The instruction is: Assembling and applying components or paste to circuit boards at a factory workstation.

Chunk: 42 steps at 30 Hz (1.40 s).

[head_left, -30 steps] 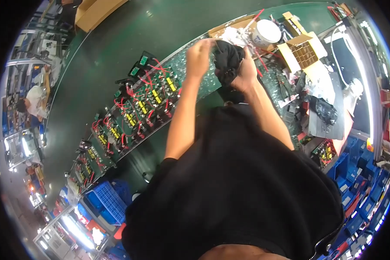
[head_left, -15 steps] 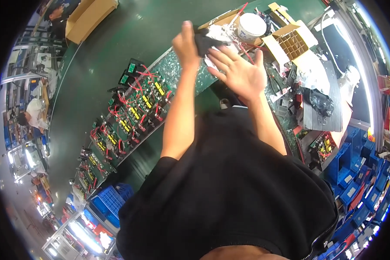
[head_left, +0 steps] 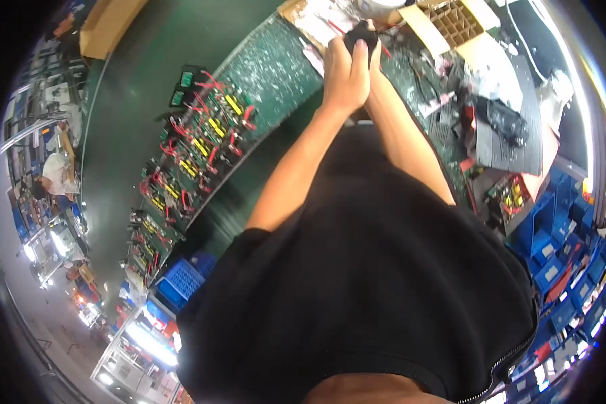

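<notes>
Up at the far edge of the green bench (head_left: 276,67), the left hand (head_left: 345,74) is wrapped tight around a small black thing (head_left: 358,35); the right hand is hidden behind it, so its grip cannot be told; a row of circuit boards (head_left: 202,145) lies to the left; a cardboard box with cells (head_left: 451,20) sits just to the right.

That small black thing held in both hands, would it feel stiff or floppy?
The black object probably feels stiff: it keeps a blocky shape above the left hand. It seems light, since fingertips alone support it. The right hand is mostly hidden behind, so its grip is unclear.
</notes>
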Each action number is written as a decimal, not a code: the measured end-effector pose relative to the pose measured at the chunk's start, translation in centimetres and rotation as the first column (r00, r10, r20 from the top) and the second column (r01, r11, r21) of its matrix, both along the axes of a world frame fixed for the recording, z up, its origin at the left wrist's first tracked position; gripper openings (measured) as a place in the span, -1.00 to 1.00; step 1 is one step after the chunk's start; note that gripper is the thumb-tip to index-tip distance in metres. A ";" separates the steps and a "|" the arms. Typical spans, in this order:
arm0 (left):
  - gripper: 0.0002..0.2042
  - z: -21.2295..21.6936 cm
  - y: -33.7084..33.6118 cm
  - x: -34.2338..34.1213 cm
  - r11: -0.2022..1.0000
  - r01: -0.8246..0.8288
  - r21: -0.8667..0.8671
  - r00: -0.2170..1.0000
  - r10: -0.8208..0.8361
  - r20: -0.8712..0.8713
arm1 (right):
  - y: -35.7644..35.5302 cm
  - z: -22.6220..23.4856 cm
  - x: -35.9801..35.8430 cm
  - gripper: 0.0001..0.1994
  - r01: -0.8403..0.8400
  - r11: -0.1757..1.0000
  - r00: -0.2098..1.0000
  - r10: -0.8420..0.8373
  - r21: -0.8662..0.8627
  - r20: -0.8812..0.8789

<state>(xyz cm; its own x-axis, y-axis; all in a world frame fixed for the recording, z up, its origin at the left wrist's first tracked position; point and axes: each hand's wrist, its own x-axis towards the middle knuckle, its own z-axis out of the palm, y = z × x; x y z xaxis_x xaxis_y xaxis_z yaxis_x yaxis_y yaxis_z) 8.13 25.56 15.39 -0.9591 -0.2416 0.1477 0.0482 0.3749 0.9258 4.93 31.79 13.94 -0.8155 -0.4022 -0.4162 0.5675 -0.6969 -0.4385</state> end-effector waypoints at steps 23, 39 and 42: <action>-0.77 -6.8 -3.4 -1.3 0.784 0.215 -0.583 0.941 -0.326 -0.092 | 7.1 -6.7 2.3 -0.61 0.015 0.994 0.949 -0.047 0.106 0.312; -0.58 -6.6 -17.2 9.6 0.739 -0.224 -0.635 0.852 0.465 0.241 | 36.3 -6.0 22.3 -0.60 -0.062 -0.651 0.640 -0.608 0.756 -0.471; -0.64 -5.6 -15.6 7.1 0.897 -0.138 -0.420 0.891 0.297 0.343 | 37.9 -6.4 22.1 -0.70 0.121 -0.932 0.847 -0.082 0.341 -0.525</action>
<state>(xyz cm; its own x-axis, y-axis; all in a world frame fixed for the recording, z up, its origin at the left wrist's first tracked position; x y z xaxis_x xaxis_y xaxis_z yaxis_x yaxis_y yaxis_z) 15.19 10.01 9.79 -0.8851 -0.4538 -0.1038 -0.4095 0.6529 0.6372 27.02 69.71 7.57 -0.5244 0.5884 0.6155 0.6231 0.7578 -0.1937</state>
